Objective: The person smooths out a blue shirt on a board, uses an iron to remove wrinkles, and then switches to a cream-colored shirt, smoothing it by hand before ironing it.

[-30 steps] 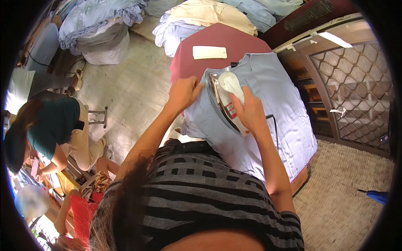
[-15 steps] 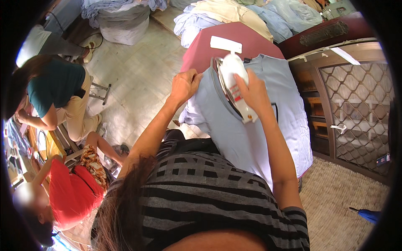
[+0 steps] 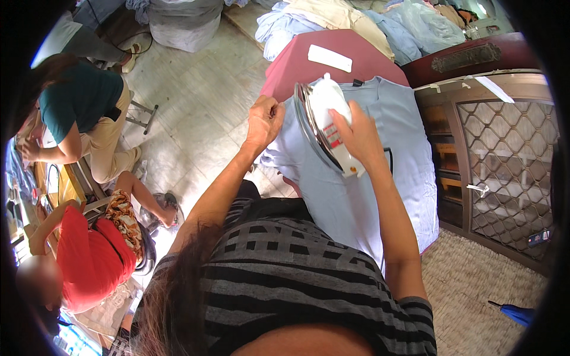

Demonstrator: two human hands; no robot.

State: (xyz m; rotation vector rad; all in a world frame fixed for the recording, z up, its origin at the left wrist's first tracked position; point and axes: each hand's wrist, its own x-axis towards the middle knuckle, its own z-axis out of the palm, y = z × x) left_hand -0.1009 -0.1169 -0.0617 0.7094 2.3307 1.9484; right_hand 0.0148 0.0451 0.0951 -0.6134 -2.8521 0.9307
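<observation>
A light blue shirt (image 3: 368,196) lies spread over a dark red ironing board (image 3: 356,59). My right hand (image 3: 356,133) grips the handle of a white iron (image 3: 325,121), which is tipped up on its edge so the metal soleplate faces left. My left hand (image 3: 265,118) pinches the shirt's left edge beside the iron. A black cord (image 3: 389,159) runs from the iron across the shirt.
A white card (image 3: 330,58) lies on the board's far end. Piled clothes (image 3: 356,21) sit beyond it. A wooden cabinet with lattice doors (image 3: 504,166) stands at right. Two people (image 3: 77,178) sit on the floor at left. A woven mat (image 3: 475,296) lies at lower right.
The view has swung, so the board and shirt sit more centrally. The iron has tipped further up on its edge, and my left hand has closed on the shirt's edge.
</observation>
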